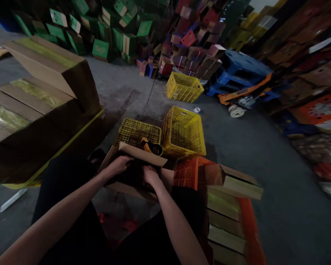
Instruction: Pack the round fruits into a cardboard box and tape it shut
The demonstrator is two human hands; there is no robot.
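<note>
1. The open cardboard box (143,154) stands low, directly in front of the seated person and between the knees. I think it is kept this close so that both arms can reach inside without stretching.
2. The left hand (118,165) lies over the left part of the box opening, with its fingers curled downward into the dark inside. Whether they grip something, I cannot tell.
3. The right hand (151,175) is at the near edge of the box. Its fingers point down inside and are hidden, so their state is not clear either.
4. The far flap of the box stands open, probably to keep the opening free.
5. Just behind the box, a tape dispenser (152,147) rests on a low yellow crate (135,130), likely so that it is easy to reach.
6. A taller yellow crate (183,134) stands behind the box to the right.
7. Right of the box, flat cartons (228,206) are stacked on an orange crate (186,173).
8. Left of the box rises a stack of big brown boxes (44,92).
9. Far behind the box are green boxes (99,36) and blue pallets (242,70).
</note>
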